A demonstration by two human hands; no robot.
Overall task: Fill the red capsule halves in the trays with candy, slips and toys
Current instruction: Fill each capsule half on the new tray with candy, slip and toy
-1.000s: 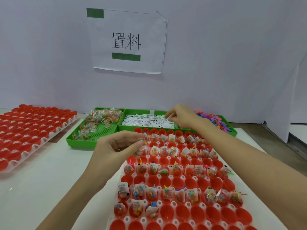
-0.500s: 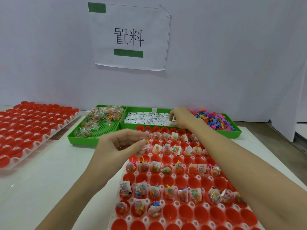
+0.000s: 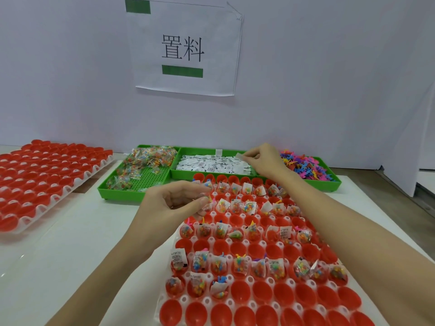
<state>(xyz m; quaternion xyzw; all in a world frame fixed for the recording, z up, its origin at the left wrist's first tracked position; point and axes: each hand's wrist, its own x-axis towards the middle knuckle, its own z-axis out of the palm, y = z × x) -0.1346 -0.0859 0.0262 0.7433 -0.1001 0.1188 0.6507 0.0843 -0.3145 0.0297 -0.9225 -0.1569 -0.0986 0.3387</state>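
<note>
A white tray (image 3: pixel 207 302) of red capsule halves lies in front of me; several halves hold candy packets, slips and toys, others are bare red. My left hand (image 3: pixel 175 203) hovers over the tray's far-left corner, pinching a clear candy packet (image 3: pixel 207 203) in its fingertips. My right hand (image 3: pixel 263 158) is over the green bin of white slips (image 3: pixel 211 164), with one white slip (image 3: pixel 240 156) pinched between thumb and finger. Candy packets (image 3: pixel 148 158) fill the left green bin, and coloured toys (image 3: pixel 306 165) the right one.
A second tray of red capsule halves (image 3: pixel 47 180) sits at the far left on the white table. A grey wall with a paper sign (image 3: pixel 186 48) stands right behind the green bins. The table edge runs along the right.
My right hand has lifted a slip from the slip bin and risen slightly. My left hand stays over the tray's far-left corner with the candy packet. The view tilted down a little.
</note>
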